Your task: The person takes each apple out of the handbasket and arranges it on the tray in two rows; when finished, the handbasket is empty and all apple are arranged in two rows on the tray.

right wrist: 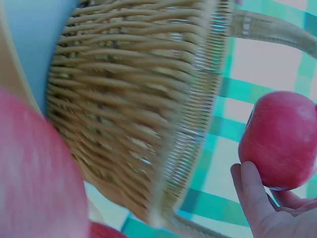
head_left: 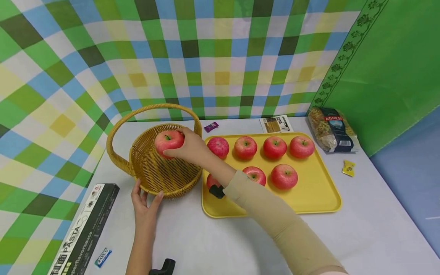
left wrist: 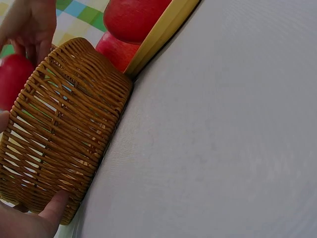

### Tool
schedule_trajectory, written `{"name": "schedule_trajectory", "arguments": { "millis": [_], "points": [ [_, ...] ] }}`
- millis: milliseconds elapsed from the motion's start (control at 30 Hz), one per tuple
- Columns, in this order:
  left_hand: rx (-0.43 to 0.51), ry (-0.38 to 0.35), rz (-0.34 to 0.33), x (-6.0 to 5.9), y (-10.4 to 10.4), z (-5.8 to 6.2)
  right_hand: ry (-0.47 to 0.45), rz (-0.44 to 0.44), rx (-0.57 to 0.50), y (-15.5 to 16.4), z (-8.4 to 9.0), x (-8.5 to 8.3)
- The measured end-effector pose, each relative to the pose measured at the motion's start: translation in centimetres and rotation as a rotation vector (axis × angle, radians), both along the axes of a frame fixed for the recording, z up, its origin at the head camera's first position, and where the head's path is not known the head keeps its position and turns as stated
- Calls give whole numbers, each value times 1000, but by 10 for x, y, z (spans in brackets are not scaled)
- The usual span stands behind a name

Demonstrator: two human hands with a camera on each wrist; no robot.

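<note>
My right hand point(head_left: 187, 147) pinches a red apple point(head_left: 168, 141) between thumb and fingers, over the wicker basket point(head_left: 165, 191). In the right wrist view this apple point(right wrist: 280, 141) appears beyond the basket's rim. Inside the basket, the woven bottom shows with no fruit on it. My left hand point(head_left: 143, 204) rests against the basket's near left side, thumb and fingers spread on the outer wall. The left wrist view has its thumb point(left wrist: 55, 206) against the weave. Right of the basket, a yellow tray point(head_left: 316, 194) carries several red apples point(head_left: 284, 177), partly hidden by my right forearm.
The basket's tall handle point(head_left: 154, 107) arches above its opening. A long pasta box point(head_left: 87, 229) and a blue wrapped sweet point(head_left: 102, 257) lie at left. Behind the tray are a purple sweet point(head_left: 211, 126) and a printed packet point(head_left: 276, 124); a pasta bag point(head_left: 332, 130) and yellow sweet point(head_left: 348, 168) are at right.
</note>
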State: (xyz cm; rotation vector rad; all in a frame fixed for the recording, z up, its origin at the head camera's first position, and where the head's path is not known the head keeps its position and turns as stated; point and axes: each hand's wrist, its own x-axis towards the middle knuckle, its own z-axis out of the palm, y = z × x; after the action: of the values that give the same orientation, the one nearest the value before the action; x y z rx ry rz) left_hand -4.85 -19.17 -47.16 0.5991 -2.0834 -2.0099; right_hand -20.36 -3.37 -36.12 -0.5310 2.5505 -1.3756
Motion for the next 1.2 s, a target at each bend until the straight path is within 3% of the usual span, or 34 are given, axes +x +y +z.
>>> {"name": "schedule_trajectory", "arguments": {
  "millis": [300,567,967,1200],
  "points": [
    [19,21,1,0,2,2,26,-5,-31,63,34,16],
    [24,30,2,0,1,0,51,-145,-82,142,45,32],
    [15,22,8,2,-1,0,60,-383,23,241,27,63],
    [25,28,9,0,1,-2,32,-498,93,296,0,78]
  ]
}}
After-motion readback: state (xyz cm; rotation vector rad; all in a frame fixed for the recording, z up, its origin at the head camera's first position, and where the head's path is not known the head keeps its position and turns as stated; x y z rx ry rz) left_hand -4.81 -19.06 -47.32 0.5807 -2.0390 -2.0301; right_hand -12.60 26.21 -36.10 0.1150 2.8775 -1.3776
